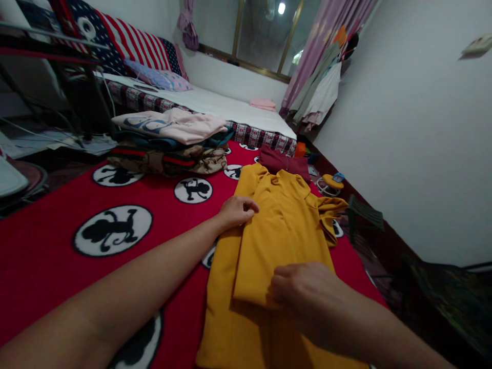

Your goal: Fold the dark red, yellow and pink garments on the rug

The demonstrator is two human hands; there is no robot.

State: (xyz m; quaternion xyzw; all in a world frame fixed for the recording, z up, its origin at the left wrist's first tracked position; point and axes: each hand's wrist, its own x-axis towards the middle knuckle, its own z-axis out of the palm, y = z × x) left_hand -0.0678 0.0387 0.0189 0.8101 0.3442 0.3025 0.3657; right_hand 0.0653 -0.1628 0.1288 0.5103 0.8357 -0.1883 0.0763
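Garment (286, 220), yellow, folded only in part.
It lies on the red blanket (38, 246) with black monkey figures, between the person's two hands. On its left side, a long upper layer (257, 266) is laid down over the body, quite flat, with small wrinkles. On the opposite side, one sleeve (329, 220) remains outside and crumpled, so I judge the folding to be somewhere in the middle. The right hand (303, 287) has its fingers closed on the lower edge of this layer; the left hand (237, 211) rests near the left edge with curled fingers — whether they pinch the fabric, I cannot tell. Farther away, a clothes pile (184, 125) and a maroon garment (284, 163) are lying already folded.
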